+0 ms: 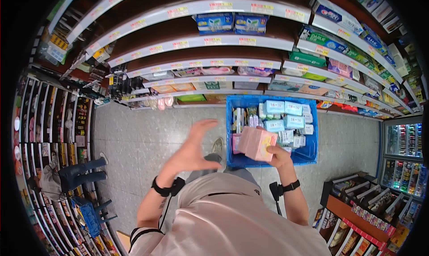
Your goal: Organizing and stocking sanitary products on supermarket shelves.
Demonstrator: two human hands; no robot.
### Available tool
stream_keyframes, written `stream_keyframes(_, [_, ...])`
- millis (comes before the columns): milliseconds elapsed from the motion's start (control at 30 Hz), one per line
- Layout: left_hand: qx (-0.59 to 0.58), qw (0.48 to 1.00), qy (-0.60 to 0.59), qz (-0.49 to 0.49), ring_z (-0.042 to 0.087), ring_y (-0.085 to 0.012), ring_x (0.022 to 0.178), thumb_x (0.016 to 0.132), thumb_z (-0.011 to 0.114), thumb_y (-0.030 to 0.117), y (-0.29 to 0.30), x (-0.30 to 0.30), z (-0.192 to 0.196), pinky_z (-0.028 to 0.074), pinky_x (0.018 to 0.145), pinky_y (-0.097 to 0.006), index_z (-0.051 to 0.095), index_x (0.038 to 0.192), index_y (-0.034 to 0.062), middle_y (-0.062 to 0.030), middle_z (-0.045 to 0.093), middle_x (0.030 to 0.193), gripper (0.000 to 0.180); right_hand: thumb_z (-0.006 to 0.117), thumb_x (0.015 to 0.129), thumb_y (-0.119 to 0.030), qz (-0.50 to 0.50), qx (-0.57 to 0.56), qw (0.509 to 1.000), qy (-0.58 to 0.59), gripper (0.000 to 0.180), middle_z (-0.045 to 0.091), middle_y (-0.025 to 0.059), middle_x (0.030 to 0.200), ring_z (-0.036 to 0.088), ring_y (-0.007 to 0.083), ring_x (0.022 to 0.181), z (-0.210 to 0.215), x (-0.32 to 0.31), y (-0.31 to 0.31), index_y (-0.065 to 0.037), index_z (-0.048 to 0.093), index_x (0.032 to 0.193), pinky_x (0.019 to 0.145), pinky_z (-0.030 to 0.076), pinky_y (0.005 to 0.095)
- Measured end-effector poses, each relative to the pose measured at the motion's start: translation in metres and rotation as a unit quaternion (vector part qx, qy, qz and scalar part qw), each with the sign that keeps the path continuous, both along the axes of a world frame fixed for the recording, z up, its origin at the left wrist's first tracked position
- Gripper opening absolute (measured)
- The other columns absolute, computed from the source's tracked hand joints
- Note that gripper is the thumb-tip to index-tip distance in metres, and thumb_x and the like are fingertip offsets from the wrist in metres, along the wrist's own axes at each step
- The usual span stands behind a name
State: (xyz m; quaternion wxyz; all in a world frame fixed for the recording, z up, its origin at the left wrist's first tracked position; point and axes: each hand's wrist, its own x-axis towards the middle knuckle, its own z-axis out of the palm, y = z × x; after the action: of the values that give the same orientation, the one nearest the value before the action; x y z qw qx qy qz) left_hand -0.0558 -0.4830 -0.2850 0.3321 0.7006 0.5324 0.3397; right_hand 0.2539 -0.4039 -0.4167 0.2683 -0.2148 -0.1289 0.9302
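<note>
My right hand grips a pink box-shaped package by its right end, above the front part of a blue plastic crate. The package is tilted, and a yellow print marks its right face. To the left of the crate, my left hand is raised with thumb and fingers wide apart, slightly blurred and holding nothing. Inside the crate lie several light-blue and white packs. Slim boxes stand along its left side, and a pink pack shows partly behind the held package.
Curved store shelves rise ahead, with two blue packs on one level and toothpaste-like cartons to the right. Another person is at the left shelves, near a blue crate. A low display rack and drink coolers stand right.
</note>
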Motion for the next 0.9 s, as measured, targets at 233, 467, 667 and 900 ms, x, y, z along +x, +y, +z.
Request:
stream_keyframes(233, [0.009, 0.990, -0.022, -0.140, 0.043, -0.0380, 0.126, 0.055, 0.091, 0.021, 0.026, 0.044, 0.027, 0.038, 0.105, -0.047, 0.041, 0.138, 0.0040, -0.0173, 0.047, 0.133, 0.098, 0.086, 0.062, -0.013, 0.050, 0.012, 0.997, 0.059, 0.099, 0.052, 0.0120, 0.139, 0.053, 0.0267, 0.126, 0.045, -0.019, -0.025, -0.003, 0.035, 0.146, 0.106, 0.044, 0.0417])
stream_keyframes(467, [-0.003, 0.991, -0.061, -0.123, 0.048, -0.0353, 0.122, 0.054, 0.092, 0.019, 0.020, 0.051, 0.021, 0.040, 0.105, -0.044, 0.042, 0.136, 0.0034, -0.0123, 0.053, 0.133, 0.097, 0.083, 0.069, -0.018, 0.071, 0.034, 0.997, 0.006, 0.091, 0.053, 0.0118, 0.138, 0.054, 0.0274, 0.126, 0.053, -0.020, -0.032, -0.001, 0.035, 0.145, 0.106, 0.045, 0.0409])
stream_keyframes(667, [-0.067, 0.981, -0.166, -0.071, 0.048, -0.0277, 0.128, 0.063, 0.089, 0.022, 0.026, 0.030, -0.003, 0.041, 0.104, -0.040, 0.036, 0.143, 0.0036, -0.0132, 0.048, 0.138, 0.098, 0.086, 0.068, -0.024, 0.034, 0.125, 0.991, -0.013, 0.106, 0.040, 0.0105, 0.145, 0.054, 0.0268, 0.125, 0.074, -0.043, -0.014, -0.008, 0.023, 0.152, 0.105, 0.044, 0.0429])
stream_keyframes(900, [-0.177, 0.811, -0.557, -0.017, 0.051, -0.0233, 0.128, 0.069, 0.087, 0.039, 0.017, 0.018, -0.035, 0.044, 0.105, -0.040, 0.031, 0.149, 0.0028, -0.0125, 0.050, 0.141, 0.104, 0.081, 0.067, 0.006, -0.013, 0.417, 0.900, -0.122, 0.106, 0.038, 0.0096, 0.144, 0.060, 0.0209, 0.112, 0.129, -0.066, -0.016, -0.012, 0.022, 0.153, 0.083, 0.051, 0.0332])
